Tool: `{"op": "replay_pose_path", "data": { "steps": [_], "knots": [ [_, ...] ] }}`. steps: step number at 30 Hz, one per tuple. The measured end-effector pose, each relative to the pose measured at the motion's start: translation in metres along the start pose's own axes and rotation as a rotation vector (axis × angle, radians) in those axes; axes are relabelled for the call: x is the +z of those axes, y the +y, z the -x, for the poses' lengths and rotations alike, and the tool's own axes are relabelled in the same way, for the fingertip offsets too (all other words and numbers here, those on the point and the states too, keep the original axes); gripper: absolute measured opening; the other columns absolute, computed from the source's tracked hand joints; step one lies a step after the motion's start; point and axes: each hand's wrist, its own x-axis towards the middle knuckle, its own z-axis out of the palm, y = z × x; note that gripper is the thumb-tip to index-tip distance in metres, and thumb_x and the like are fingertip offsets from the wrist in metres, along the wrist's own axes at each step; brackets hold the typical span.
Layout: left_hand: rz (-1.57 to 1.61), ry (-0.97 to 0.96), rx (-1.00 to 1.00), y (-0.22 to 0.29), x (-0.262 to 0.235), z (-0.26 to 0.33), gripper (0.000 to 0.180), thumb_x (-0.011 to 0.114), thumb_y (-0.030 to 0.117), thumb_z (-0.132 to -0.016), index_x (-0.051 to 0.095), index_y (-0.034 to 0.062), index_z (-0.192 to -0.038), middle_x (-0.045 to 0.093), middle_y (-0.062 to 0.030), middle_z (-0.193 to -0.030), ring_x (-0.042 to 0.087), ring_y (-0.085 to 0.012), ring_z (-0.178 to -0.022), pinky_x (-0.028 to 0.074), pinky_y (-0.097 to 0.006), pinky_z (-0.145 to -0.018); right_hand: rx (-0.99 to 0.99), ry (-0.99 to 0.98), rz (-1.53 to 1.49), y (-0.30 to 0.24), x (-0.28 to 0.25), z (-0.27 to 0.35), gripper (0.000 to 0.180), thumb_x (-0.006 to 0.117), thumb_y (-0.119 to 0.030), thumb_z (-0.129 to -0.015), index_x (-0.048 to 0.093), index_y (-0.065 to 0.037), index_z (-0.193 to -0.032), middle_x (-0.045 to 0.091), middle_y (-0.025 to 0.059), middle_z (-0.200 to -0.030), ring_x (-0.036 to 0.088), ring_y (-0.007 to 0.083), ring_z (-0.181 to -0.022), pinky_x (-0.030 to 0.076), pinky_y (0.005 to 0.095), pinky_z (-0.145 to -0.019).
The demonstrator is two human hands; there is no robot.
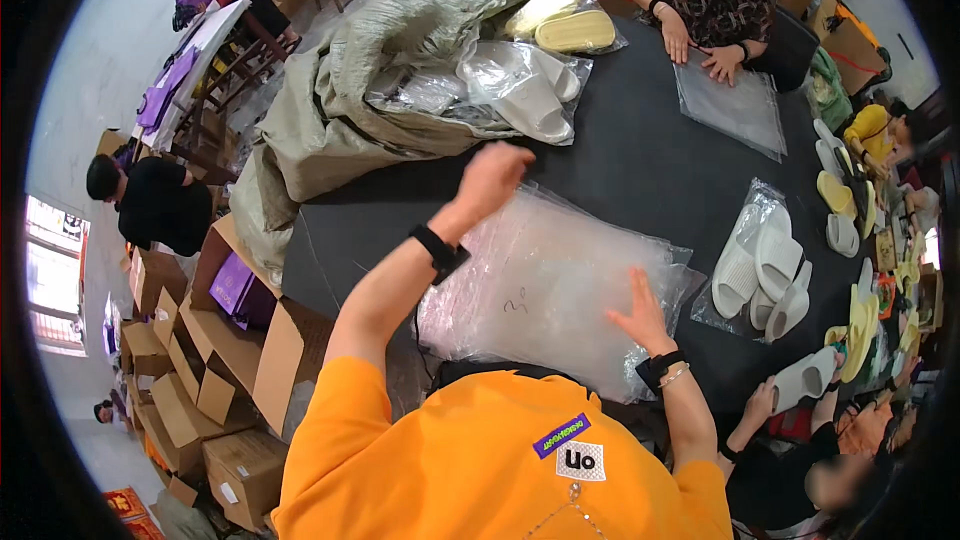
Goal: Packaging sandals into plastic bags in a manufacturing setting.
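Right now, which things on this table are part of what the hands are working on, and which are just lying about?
In hand:
- stack of clear plastic bags, right hand flat on it
- left hand raised above the stack

Lying about:
- bagged white slippers
- grey sack
- yellow slippers in a bag
- cardboard boxes
- co-worker's bag

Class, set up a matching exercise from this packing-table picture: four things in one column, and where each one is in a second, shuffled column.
1. left hand
2. right hand
3. yellow slippers
4. white slippers

a. bagged, to the right of the bag stack
b. raised above the table
c. flat on the stack of clear bags
d. bagged, at the table's far side

Pairs: 1-b, 2-c, 3-d, 4-a
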Motion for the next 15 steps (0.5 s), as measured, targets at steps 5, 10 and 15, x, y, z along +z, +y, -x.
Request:
{"op": "replay_pose_path", "data": {
  "steps": [5,10,15],
  "knots": [
    [-0.778,0.0,-0.223,-0.055,-0.082,-0.029,0.018,0.051,0.007,-0.074,0.06,0.0078,-0.09,0.062,-0.0119,-0.086,0.059,-0.0318,-0.083,0.046,-0.041,-0.07,0.107,-0.189,0.079,-0.024,-0.021,-0.01,0.096,0.073,-0.037,-0.065,0.016,-0.023,-0.141,0.01,0.0173,-0.146,0.034,0.043,-0.12,0.035,0.0518,-0.094],
    [-0.661,-0.437,-0.397,-0.069,-0.083,0.016,0.015,0.049,0.011,-0.077,0.06,0.0065,-0.085,0.063,-0.0189,-0.083,0.061,-0.0374,-0.077,0.048,-0.045,-0.067,0.105,-0.241,0.163,-0.025,-0.018,-0.014,0.093,0.074,-0.038,-0.063,0.023,-0.023,-0.14,0.012,0.0201,-0.145,0.031,0.0442,-0.121,0.036,0.0521,-0.093],
    [-0.306,-0.508,-0.338,-0.101,-0.067,0.029,0.018,0.053,0.009,-0.073,0.063,0.0071,-0.087,0.063,-0.0181,-0.085,0.06,-0.0373,-0.082,0.048,-0.043,-0.073,0.127,-0.306,0.188,-0.032,-0.024,-0.02,0.091,0.074,-0.041,-0.063,0.026,-0.023,-0.139,0.012,0.021,-0.144,0.03,0.0455,-0.121,0.035,0.0506,-0.095]
  ]
}}
